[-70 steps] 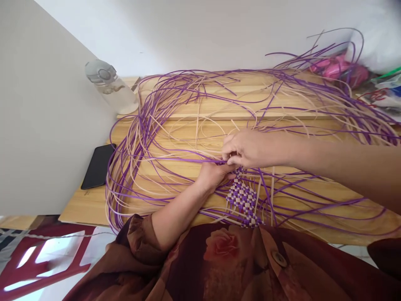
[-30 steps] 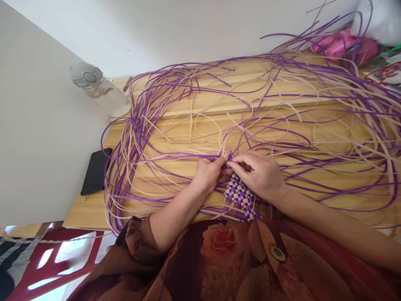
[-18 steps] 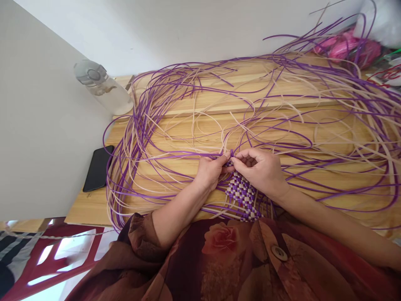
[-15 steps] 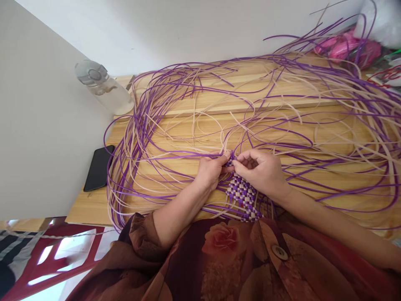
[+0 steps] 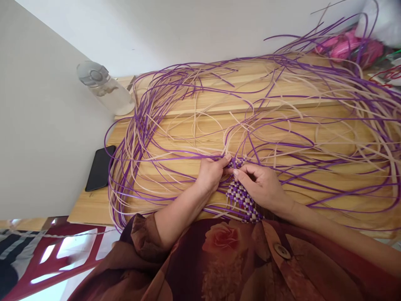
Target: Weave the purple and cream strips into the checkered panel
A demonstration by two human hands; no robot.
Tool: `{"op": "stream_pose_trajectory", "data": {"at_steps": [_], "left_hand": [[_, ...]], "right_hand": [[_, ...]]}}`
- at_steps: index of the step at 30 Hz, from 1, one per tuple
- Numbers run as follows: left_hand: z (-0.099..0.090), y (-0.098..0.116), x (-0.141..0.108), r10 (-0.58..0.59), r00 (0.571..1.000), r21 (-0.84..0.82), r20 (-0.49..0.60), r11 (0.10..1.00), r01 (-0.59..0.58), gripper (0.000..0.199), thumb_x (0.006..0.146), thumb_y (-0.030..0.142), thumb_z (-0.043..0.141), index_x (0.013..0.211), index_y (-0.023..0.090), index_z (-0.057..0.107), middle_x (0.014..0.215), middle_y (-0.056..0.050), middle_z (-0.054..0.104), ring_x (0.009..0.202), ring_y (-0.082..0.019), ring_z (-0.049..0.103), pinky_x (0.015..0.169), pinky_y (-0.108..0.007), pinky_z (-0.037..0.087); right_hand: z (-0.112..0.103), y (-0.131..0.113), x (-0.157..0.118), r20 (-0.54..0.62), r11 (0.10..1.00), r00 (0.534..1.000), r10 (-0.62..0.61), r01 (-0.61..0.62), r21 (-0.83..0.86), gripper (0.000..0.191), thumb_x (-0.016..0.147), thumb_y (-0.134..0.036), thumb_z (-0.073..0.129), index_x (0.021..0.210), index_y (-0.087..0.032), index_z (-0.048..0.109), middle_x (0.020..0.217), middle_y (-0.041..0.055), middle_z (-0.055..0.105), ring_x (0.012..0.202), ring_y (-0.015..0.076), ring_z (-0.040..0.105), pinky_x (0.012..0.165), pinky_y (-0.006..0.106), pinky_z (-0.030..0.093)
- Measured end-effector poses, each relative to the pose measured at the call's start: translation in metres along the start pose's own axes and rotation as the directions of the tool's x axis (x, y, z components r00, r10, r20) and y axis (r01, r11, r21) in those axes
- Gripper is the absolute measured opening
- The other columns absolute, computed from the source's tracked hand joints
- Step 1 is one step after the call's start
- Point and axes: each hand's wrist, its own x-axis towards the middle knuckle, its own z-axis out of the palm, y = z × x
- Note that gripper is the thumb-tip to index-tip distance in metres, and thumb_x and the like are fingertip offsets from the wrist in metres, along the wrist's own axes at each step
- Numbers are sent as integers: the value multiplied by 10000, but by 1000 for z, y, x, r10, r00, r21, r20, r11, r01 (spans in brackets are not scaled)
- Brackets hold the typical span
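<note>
A woven piece (image 5: 242, 194) of purple and cream strands, with a knobbly checked pattern, runs from between my hands down to my shirt front. My left hand (image 5: 211, 171) pinches its upper left edge, thumb on top and a finger beneath. At the right of that edge, my right hand (image 5: 262, 184) is closed, thumb against the fingers at the weave; a purple strand (image 5: 234, 163) runs into this pinch. Long loose purple and cream strands (image 5: 140, 121) fan out from the piece to both sides. The fingertips partly hide the spot being worked.
A wooden table (image 5: 200, 127) with a raised back ledge lies under the strands. At the left are a black phone (image 5: 100, 168) and a clear bottle with a grey lid (image 5: 105, 88). Pink plastic bundles (image 5: 344, 48) sit at the back right by the wall.
My right hand has moved slightly down and toward me, uncovering more of the weave's top edge. The left hand stays at about the same place on the piece.
</note>
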Motion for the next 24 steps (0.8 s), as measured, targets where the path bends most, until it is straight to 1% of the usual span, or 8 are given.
{"op": "stream_pose_trajectory", "data": {"at_steps": [3,6,9,11,13,17,20,24], "left_hand": [[-1,0,1,-25,1000,39,6,999,25,348,521,339,882,622,125,628,612,18,596,550,-95,533,547,-246,513],[-2,3,1,-40,999,62,37,997,38,370,532,382,884,629,114,647,631,-2,624,564,-100,554,560,-242,512],[-4,7,-1,-39,989,101,143,995,25,360,562,391,872,700,114,688,677,-15,656,588,-107,572,552,-232,496],[-5,8,-1,-69,980,144,188,989,42,363,562,388,869,738,115,707,700,-30,673,604,-124,590,552,-242,491],[-6,5,0,-67,981,183,180,983,34,350,572,384,858,740,114,712,688,-35,674,605,-136,595,557,-254,486],[-8,-7,4,92,991,315,93,942,-117,287,632,385,808,647,127,684,619,-8,639,565,-115,554,547,-239,444],[-9,-13,6,153,987,417,47,895,-158,281,659,386,780,605,132,672,601,-5,624,548,-109,527,516,-228,409],[-9,-10,5,154,979,414,130,889,-195,256,668,375,776,652,132,694,654,-13,650,598,-116,551,554,-222,428]], "right_hand": [[0,1,-4,31,999,999,-21,20,45,293,932,-387,550,738,-176,610,624,-12,532,572,120,455,545,261,367],[-2,1,-4,-54,982,982,-183,185,39,121,904,-294,602,865,-187,643,851,42,640,757,157,566,690,296,454],[-2,0,-1,-118,947,941,-317,322,21,56,881,-205,626,922,-206,666,965,61,682,883,180,619,806,334,486],[-1,0,0,-122,932,927,-354,360,29,79,885,-175,618,929,-218,668,945,52,696,891,179,633,832,343,493],[0,1,0,-113,929,925,-364,369,30,85,887,-164,611,923,-221,663,915,42,697,876,176,631,831,343,490],[2,1,0,-56,933,932,-359,359,-11,80,897,-169,583,851,-217,627,805,26,651,804,173,586,790,337,461],[4,0,0,-43,927,926,-374,372,-46,107,895,-161,569,802,-209,594,760,27,618,782,177,547,774,342,437],[3,-1,-4,-11,904,907,-420,417,-91,110,882,-156,578,786,-208,590,735,29,618,765,186,525,785,364,431]]}}
